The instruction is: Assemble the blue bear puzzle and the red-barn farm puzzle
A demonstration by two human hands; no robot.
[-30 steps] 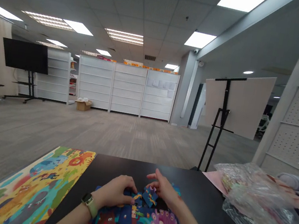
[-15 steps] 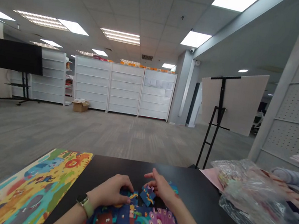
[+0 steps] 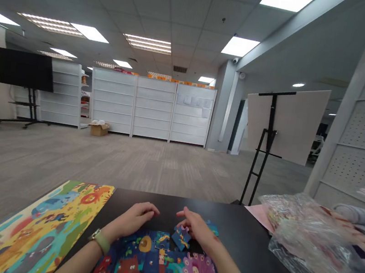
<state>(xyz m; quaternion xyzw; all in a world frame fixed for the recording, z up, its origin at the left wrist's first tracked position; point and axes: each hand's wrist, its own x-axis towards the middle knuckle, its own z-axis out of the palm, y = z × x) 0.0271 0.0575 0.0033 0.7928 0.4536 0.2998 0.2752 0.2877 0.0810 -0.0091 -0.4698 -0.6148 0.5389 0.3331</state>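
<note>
On the black table [image 3: 240,231] lies a colourful jigsaw puzzle of cartoon animals [image 3: 154,270], assembled at the near side, with a peacock and a brown bear showing. My left hand [image 3: 133,216] is raised just behind the puzzle's far edge, fingers lightly curled and holding nothing. My right hand [image 3: 196,230] sits at the far edge with its fingers apart, against a loose blue puzzle piece [image 3: 181,238] that lies tilted across the edge. Beyond that hand lies another blue piece [image 3: 212,229]. A finished picture mat [image 3: 38,224] lies left of the table.
A crumpled clear plastic bag [image 3: 310,249] lies on the table's right side, with a pink sheet [image 3: 260,215] beside it. Farther off stand an easel with a board [image 3: 284,125], white shelving [image 3: 148,108], and a wall screen on a stand [image 3: 23,70].
My left hand has lifted off the puzzle and moved back and left, uncovering the pieces under it. The right hand and the tilted blue piece have barely moved.
</note>
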